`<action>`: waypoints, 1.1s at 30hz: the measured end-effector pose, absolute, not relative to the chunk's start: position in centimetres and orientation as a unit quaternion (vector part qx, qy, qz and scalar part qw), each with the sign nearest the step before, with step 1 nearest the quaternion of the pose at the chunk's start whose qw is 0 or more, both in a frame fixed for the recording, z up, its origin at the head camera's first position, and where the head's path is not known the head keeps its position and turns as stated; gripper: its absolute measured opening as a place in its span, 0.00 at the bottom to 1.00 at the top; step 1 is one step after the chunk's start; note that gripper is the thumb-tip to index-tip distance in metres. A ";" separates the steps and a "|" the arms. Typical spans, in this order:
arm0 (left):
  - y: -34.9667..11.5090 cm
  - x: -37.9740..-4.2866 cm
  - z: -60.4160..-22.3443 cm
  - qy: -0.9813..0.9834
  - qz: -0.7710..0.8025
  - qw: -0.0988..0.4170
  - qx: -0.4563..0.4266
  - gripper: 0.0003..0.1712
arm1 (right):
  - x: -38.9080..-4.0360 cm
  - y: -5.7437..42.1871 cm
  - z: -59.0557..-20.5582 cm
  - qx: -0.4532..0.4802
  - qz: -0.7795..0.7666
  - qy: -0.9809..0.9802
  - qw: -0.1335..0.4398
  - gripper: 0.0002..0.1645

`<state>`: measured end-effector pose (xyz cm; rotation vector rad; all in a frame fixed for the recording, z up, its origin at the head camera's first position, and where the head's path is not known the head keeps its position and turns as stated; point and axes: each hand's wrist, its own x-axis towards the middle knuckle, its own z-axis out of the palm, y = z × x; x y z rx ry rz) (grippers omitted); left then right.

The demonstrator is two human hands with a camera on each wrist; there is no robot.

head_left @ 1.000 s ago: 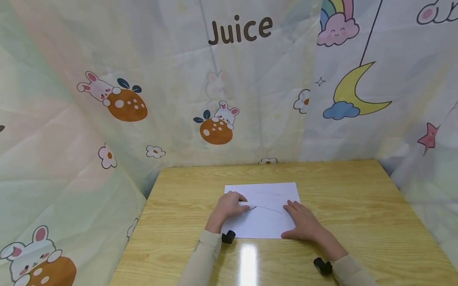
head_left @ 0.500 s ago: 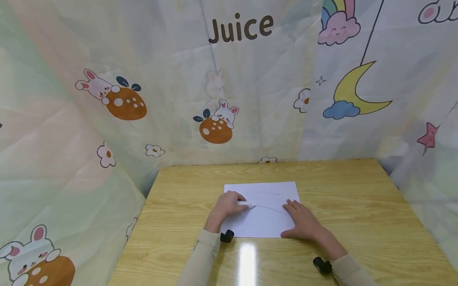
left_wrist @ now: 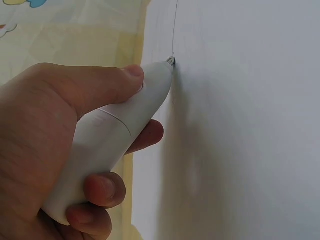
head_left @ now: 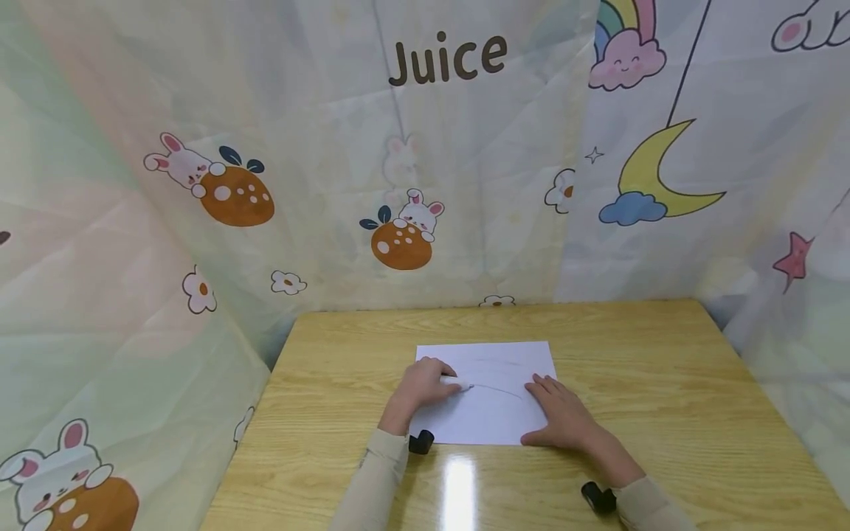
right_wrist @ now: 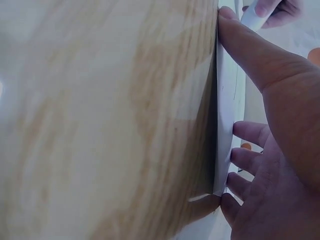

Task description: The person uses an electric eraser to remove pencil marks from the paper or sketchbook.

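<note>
A white pen-shaped tool [left_wrist: 117, 125] with a rounded body and a small metal tip is gripped in my left hand [head_left: 423, 383]; its kind is unclear. The thumb presses along its upper side while the other fingers curl beneath. The tip meets the white sheet of paper [head_left: 485, 424] at the end of a thin dark line [head_left: 498, 391], which runs off to the right. Fingers spread, my right hand [head_left: 564, 414] rests on the sheet's right part, the thumb near its front corner. The right wrist view shows the fingertips along the paper, its edge slightly raised.
The sheet lies on a wood-grain table [head_left: 332, 413]. A fainter line [head_left: 498, 361] crosses it farther back. Black wrist pieces [head_left: 421, 442] sit by both sleeves. A printed fabric curtain [head_left: 319, 184] hangs behind and on both sides.
The tool's tip sits very slightly farther left on the paper than a second ago, with the line reaching to it. The right hand has stayed in place.
</note>
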<state>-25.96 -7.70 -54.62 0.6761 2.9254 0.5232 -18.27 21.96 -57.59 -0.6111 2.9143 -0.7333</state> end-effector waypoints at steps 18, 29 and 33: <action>-7.6 -26.3 -54.8 0.956 0.190 0.055 0.216 0.13 | -18.3 22.2 -57.6 -0.198 -0.238 0.950 0.032 0.62; -7.8 -26.5 -54.5 0.957 0.180 0.066 0.219 0.13 | -18.2 22.0 -57.7 -0.194 -0.238 0.951 0.044 0.63; -7.6 -26.5 -54.7 0.952 0.185 0.057 0.237 0.14 | -18.2 22.0 -57.9 -0.194 -0.243 0.950 0.037 0.62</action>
